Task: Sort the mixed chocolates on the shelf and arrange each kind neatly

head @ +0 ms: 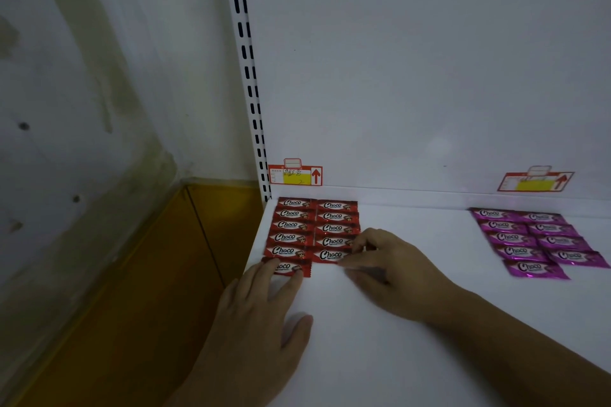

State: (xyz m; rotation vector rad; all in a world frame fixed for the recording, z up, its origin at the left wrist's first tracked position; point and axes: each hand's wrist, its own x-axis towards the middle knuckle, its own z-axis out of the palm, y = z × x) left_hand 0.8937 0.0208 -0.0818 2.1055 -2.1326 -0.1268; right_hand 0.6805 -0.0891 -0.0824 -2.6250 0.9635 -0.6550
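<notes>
Several red Choco chocolates lie in two neat columns at the back left corner of the white shelf. My left hand rests flat on the shelf, its straight fingertips touching the nearest red chocolate of the left column. My right hand has its fingertips on the right end of the nearest red chocolate in the right column; whether it pinches the wrapper cannot be told. Several purple Choco chocolates lie in two columns at the right.
Two red and yellow price tags stand against the shelf's white back panel. A slotted upright marks the shelf's left end. Beyond it are a stained wall and a yellow floor.
</notes>
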